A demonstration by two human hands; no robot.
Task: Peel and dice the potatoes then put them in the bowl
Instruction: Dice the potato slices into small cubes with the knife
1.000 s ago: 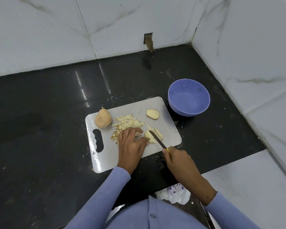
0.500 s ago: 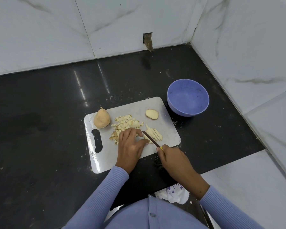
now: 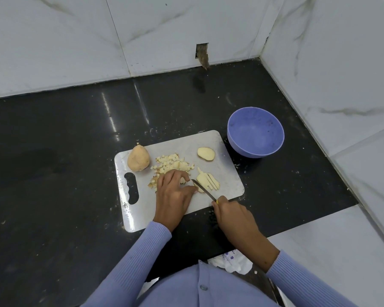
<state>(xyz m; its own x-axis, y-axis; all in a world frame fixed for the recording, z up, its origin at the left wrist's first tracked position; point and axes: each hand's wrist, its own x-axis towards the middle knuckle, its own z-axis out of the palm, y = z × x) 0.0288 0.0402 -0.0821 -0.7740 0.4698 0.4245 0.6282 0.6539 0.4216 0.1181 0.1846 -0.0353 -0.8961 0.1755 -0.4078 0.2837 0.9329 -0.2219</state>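
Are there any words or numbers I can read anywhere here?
No readable words or numbers.
Crumpled white wrapper at the counter's edge: purple print, too blurred and creased to read.
Bowl, board, knife: no print seen.

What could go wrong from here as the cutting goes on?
1. The left hand has its thumb right beside the knife blade: a slip could nick it.
2. The potato strips lie near the cutting board edge, so pieces could scatter onto the counter.
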